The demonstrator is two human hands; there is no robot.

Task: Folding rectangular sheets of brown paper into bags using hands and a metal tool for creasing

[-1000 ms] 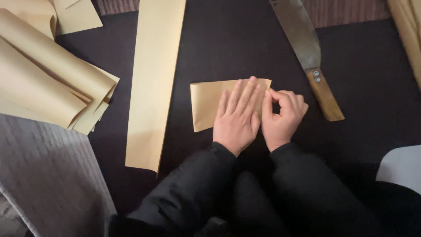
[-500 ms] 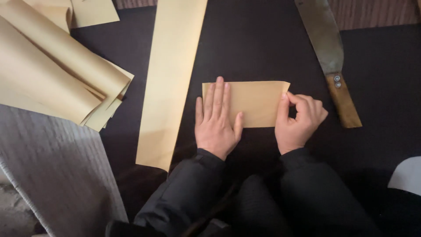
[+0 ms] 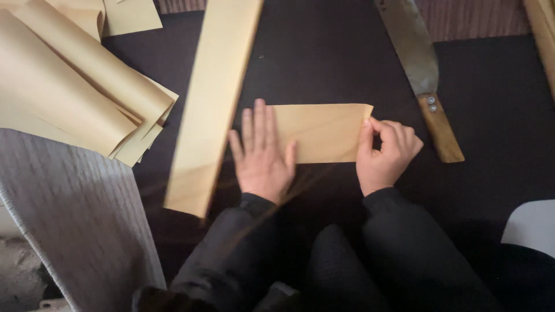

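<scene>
A folded tan paper rectangle lay flat on the dark work surface, and everything else can be placed from it. The left hand rested palm down on the rectangle's left end, fingers straight and spread a little, pressing the sheet rather than gripping it. The right hand sat at the rectangle's right edge, its fingers curled in, with thumb and forefinger closed on the upper right corner of the paper (a light pinch, as far as the view showed). Both arms wore dark sleeves that came up from below the rectangle.

Just left of the rectangle, beyond the left hand, a long tan paper strip ran slantwise from the top of the view down toward the person. Further left of that strip lay a loose stack of curled tan sheets, and below the stack, a grey wood-grain board. To the right of the rectangle, near the right hand but not touching it, lay a large knife with a wide dull blade and a wooden handle, its handle end nearest the hand. A pale object showed well below and right of the rectangle; its kind could not be told.
</scene>
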